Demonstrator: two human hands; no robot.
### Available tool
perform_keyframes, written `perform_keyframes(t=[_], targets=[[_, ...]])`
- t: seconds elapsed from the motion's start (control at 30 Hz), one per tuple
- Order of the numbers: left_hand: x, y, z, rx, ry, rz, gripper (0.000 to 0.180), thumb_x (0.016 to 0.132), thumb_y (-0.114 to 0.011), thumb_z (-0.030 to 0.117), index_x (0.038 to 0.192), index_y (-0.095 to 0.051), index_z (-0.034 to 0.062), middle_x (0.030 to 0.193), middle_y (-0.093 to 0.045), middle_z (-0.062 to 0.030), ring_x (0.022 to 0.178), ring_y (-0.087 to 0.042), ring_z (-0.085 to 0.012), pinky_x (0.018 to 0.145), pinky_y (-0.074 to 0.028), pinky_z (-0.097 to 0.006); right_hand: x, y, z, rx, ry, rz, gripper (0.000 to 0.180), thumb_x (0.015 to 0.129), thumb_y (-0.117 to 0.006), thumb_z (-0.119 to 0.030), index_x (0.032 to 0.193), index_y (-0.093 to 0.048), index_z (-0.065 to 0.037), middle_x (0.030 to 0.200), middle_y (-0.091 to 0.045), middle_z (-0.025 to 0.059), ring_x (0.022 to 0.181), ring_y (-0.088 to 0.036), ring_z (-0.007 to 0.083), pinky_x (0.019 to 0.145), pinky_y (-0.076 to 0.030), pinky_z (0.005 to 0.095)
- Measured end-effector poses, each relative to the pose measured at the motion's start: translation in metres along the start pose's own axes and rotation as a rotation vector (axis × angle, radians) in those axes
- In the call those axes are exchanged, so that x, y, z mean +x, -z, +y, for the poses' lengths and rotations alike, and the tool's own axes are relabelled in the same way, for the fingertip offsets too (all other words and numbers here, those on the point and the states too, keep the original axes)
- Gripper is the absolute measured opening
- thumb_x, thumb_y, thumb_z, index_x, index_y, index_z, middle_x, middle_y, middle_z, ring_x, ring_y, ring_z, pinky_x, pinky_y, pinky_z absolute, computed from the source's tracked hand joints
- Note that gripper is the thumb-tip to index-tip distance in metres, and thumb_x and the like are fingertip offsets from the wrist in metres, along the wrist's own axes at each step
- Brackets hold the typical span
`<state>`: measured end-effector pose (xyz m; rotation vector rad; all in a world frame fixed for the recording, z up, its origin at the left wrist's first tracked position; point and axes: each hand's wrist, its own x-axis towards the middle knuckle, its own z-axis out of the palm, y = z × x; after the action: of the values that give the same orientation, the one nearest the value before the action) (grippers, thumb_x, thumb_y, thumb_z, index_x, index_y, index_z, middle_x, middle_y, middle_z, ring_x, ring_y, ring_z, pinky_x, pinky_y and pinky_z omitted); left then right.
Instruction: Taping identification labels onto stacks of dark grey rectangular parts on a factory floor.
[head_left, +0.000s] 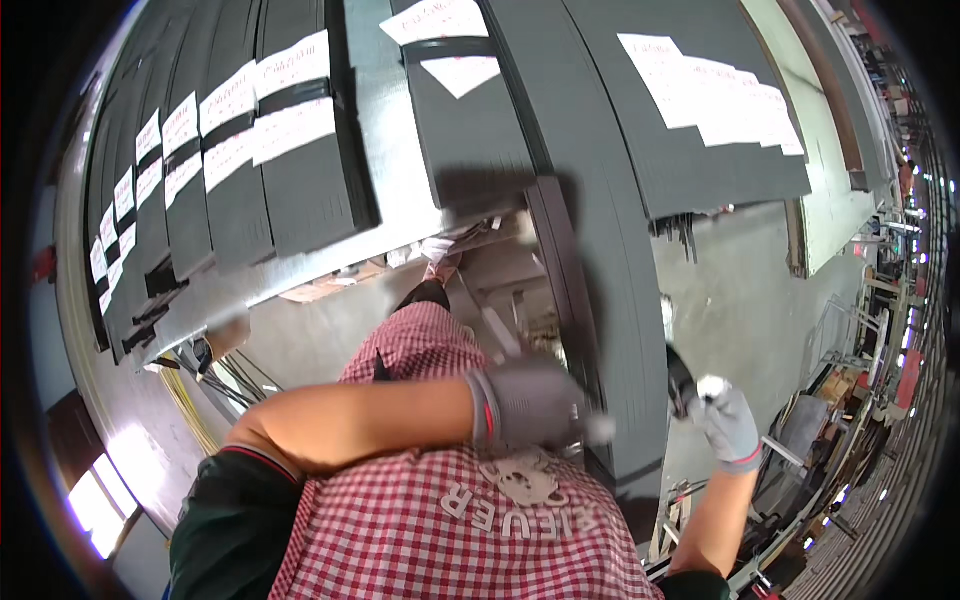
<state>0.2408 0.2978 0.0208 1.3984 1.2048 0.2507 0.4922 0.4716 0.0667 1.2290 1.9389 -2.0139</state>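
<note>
A tall dark strip is seen near the middle of the view, standing on edge and running from about 12 o'clock down to 6 o'clock. The gloved left hand is closed against the strip's left edge, low down; whether the fingers wrap it fully cannot be told, since the fingertips are blurred. The gloved right hand is seen at 3 o'clock of the strip, curled shut around a small dark object whose kind cannot be made out; this hand lies just beside the strip's right face, and contact cannot be judged.

A red-checked apron fills the lower centre, at 6 o'clock of the left hand. Stacks of dark sheets with white labels are ranged at 10 o'clock, leaning side by side. Broader dark sheets with more white paper lie at 1 o'clock. Grey floor is seen at 2 o'clock of the right hand. A cluttered workshop aisle curves along the far right rim.
</note>
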Motion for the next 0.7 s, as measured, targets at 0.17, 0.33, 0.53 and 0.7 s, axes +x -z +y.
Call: perform_keyframes(t=[0.17,0.33,0.53,0.7], targets=[[0.012,0.021,-0.011,-0.342,0.125,0.229,0.07,0.095,-0.039,0.063,0.088,-0.069,0.0005,0.079,-0.068,-0.0176,0.076,-0.068,-0.0307,0.077,-0.053,-0.042,0.024,-0.05,0.008,0.149,0.165,0.297,0.03,0.09,-0.065,-0.031,0.098,-0.064,-0.002,0.083,-0.063,0.0013,0.072,-0.055,0.0109,0.066,-0.042,0.0241],[0.01,-0.003,-0.015,-0.031,-0.005,0.208,0.083,0.094,-0.027,0.069,0.075,-0.068,-0.0013,0.064,-0.064,-0.0161,0.066,-0.067,-0.0291,0.07,-0.053,-0.041,-0.002,-0.033,0.031,0.29,0.117,0.172,0.044,0.085,-0.071,-0.042,0.098,-0.062,-0.001,0.082,-0.061,0.0028,0.07,-0.053,0.01,0.063,-0.041,0.0258],[0.008,0.035,-0.035,-0.174,0.091,0.528,0.082,0.095,-0.027,0.067,0.076,-0.067,-0.0019,0.068,-0.061,-0.0211,0.067,-0.064,-0.0306,0.072,-0.05,-0.043,0.041,-0.062,-0.008,0.251,0.19,0.194,0.047,0.084,-0.071,-0.046,0.096,-0.061,-0.002,0.081,-0.06,-0.0008,0.068,-0.05,0.006,0.061,-0.038,0.0204],[0.001,0.045,-0.036,-0.056,-0.114,0.755,0.052,0.1,-0.046,0.041,0.083,-0.064,-0.0049,0.068,-0.062,-0.0115,0.066,-0.062,-0.0225,0.07,-0.051,-0.036,0.043,-0.051,-0.007,0.29,0.272,0.203,0.024,0.086,-0.066,-0.023,0.096,-0.061,-0.002,0.088,-0.06,0.003,0.08,-0.052,0.0098,0.069,-0.04,0.0236]])
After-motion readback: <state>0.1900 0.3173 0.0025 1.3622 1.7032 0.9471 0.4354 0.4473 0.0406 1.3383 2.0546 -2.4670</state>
